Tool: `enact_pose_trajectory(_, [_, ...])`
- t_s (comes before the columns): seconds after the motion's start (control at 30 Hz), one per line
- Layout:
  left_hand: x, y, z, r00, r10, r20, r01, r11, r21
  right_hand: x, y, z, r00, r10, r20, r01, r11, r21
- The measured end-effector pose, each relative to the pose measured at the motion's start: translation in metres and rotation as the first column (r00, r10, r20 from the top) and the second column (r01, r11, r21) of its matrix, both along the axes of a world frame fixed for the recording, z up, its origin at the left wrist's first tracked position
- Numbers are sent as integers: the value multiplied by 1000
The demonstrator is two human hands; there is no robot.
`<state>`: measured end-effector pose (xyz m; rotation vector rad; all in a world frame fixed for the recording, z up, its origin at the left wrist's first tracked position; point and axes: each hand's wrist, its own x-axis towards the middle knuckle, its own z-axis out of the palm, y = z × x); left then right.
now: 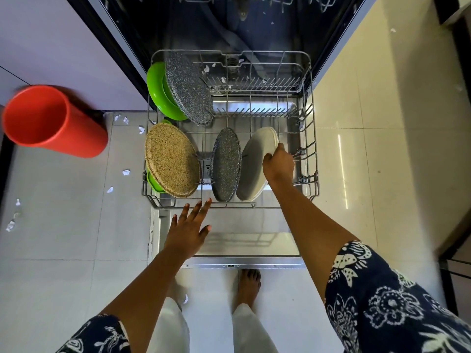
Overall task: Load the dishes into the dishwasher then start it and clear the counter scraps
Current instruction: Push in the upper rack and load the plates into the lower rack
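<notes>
Right hand [278,166] fingers partly hidden behind grey plate [254,171]; upper rack [283,2] cropped at top.

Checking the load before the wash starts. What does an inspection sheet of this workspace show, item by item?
Surface: open dishwasher door, lower rack pulled out over it.
Job's things: tan plate, dark speckled plate, pale plates on edge in front; grey speckled plate back left; green bowls behind the left two.
Clutter: paper scraps on the floor, some in the rack.
Hands: right hand grips the pale plates' rim; left hand open near the rack's front rail.
Cables: nothing seen.
Surroundings: red container left of the rack; pale cabinet.
</notes>
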<state>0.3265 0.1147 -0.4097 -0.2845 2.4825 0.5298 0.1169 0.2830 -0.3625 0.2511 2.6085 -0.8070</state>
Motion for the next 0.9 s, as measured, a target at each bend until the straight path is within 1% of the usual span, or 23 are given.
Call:
enact_pose_trajectory(0.07, [0, -1, -2, 1000, -3, 17, 4, 1000, -2, 2, -2, -8, 998, 39, 39, -40, 999, 6])
enact_pose_trajectory(0.13, [2, 1, -3, 1000, -12, 15, 12, 1000, -8, 4, -2, -13, 997, 39, 66, -38, 999, -10])
enact_pose_trajectory(0.3, [2, 0, -7, 1000, -20, 20, 21, 1000, -22, -3, -1, -21, 997, 50, 61, -49, 999, -17])
enact_pose_trajectory(0.43, [0, -2, -3, 997, -71, 12, 71, 996, -58, 0, 0, -18, 996, 83, 33, -82, 996, -27])
enact_pose_trajectory(0.5, [-2, -1, 2, 996, -89, 6, 89, 995, -39, 7, 1, -11, 999, 45, 13, -44, 998, -46])
enact_pose_trajectory(0.57, [-10, 0, 13, 997, -69, 38, 68, 998, 9, 20, 4, 3, 999, -32, -19, 30, 995, -92])
enact_pose_trajectory(0.6, [-14, 0, 22, 997, -48, 52, 47, 998, 30, 29, 5, 12, 998, -44, -35, 40, 993, -108])
enact_pose_trajectory(0.67, [-23, -2, 50, 999, 6, 44, -10, 996, 87, 47, 5, 40, 999, -8, -31, 4, 994, -109])
enact_pose_trajectory(0.7, [-27, -4, 72, 998, 53, 25, -56, 989, 135, 55, 2, 57, 999, 31, -18, -33, 995, -99])
enact_pose_trajectory(0.77, [-31, -8, 126, 977, 209, -33, -196, 954, 226, 70, -8, 103, 994, 110, -25, -112, 992, -65])
enact_pose_trajectory(0.83, [-36, -19, 181, 922, 380, -75, -342, 889, 306, 77, -22, 150, 989, 139, -54, -143, 987, -79])
enact_pose_trajectory(0.9, [-36, -39, 228, 841, 529, -112, -456, 805, 379, 80, -41, 192, 983, 180, -32, -183, 976, -117])
